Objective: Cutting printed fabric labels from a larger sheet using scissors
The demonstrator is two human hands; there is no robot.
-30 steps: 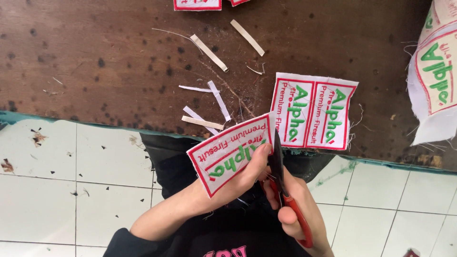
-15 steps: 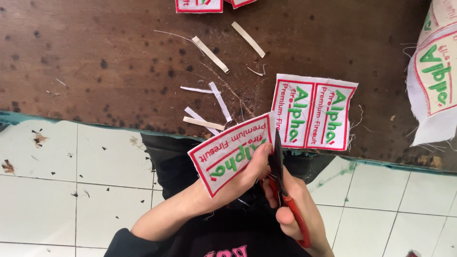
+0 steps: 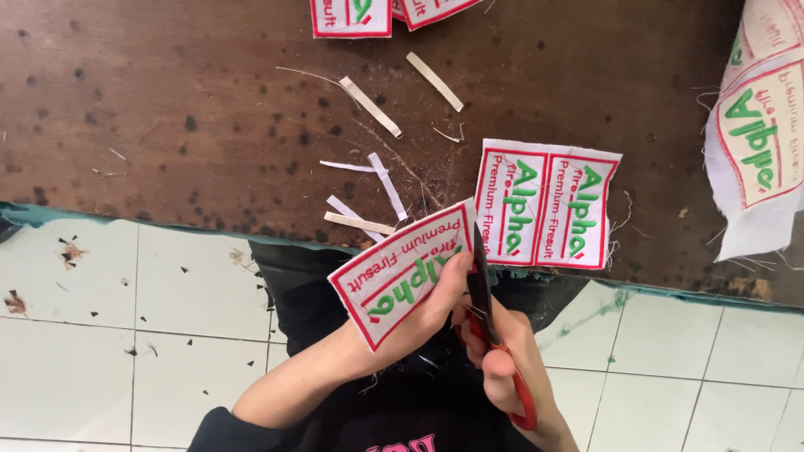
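My left hand [image 3: 423, 314] grips a white fabric patch [image 3: 402, 272] with a red border and green and red embroidery, held tilted over my lap below the table edge. My right hand [image 3: 502, 360] is shut on red-handled scissors [image 3: 486, 314] whose dark blades point up along the patch's right edge. A joined pair of the same patches [image 3: 546, 203] lies flat on the dark wooden table [image 3: 193, 117], just above the scissor tips.
Several narrow white fabric trimmings [image 3: 373, 180] lie scattered on the table. More patches [image 3: 352, 17] sit at the top edge, and a sheet of uncut patches [image 3: 758, 142] lies at the right. White floor tiles [image 3: 117, 335] spread below the table edge.
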